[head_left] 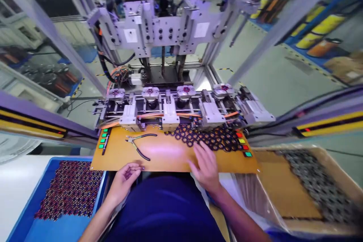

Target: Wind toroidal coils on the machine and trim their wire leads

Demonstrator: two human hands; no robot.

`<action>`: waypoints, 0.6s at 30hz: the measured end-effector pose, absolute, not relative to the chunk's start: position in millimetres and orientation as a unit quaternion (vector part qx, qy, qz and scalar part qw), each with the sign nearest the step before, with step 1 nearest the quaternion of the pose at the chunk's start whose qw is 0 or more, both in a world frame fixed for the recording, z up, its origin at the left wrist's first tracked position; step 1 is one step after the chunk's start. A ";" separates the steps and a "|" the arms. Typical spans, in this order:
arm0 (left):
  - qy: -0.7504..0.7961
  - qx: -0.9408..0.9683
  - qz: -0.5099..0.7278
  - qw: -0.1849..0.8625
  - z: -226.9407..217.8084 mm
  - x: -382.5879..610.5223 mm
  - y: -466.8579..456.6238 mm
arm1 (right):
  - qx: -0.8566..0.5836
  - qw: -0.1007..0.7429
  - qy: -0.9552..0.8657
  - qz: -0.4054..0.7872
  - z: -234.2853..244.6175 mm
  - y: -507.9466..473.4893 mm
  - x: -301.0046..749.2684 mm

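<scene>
My right hand point(206, 164) lies over the orange panel point(161, 159), fingers stretched out and thumb apart. Its fingertips are at the near edge of a spread of small black rings point(218, 138); nothing is visibly held. At the panel's front edge, my left hand point(127, 179) is closed, thumb and fingers curled together. A tiny dark spot shows by its fingertips, too small to name. Between the hands and the machine, a pair of cutting pliers point(138, 144) with black handles lies spread on the panel, touched by neither hand.
Behind the panel stands a machine with several round fixtures point(185, 90) bearing red-marked parts. Coloured buttons point(241, 141) line the panel's right side, green ones point(102, 140) its left. A blue tray point(53, 160) of wound parts sits left, a lined carton point(283, 193) of grey parts right.
</scene>
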State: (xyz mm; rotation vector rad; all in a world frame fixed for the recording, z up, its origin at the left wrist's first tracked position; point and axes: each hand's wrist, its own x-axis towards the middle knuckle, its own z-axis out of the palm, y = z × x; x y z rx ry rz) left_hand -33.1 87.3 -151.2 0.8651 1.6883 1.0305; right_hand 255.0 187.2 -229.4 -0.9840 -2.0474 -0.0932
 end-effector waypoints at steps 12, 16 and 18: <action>0.668 0.252 0.546 0.439 -166.3 -26.7 54.8 | -0.259 0.320 -0.903 0.126 -223.3 216.1 99.5; 0.653 0.220 0.576 0.439 -174.9 -28.0 47.0 | -0.226 0.338 -0.896 0.178 -224.4 211.3 100.9; 0.636 0.218 0.592 0.445 -175.3 -27.4 51.9 | -0.210 0.361 -0.884 0.209 -214.5 201.8 100.9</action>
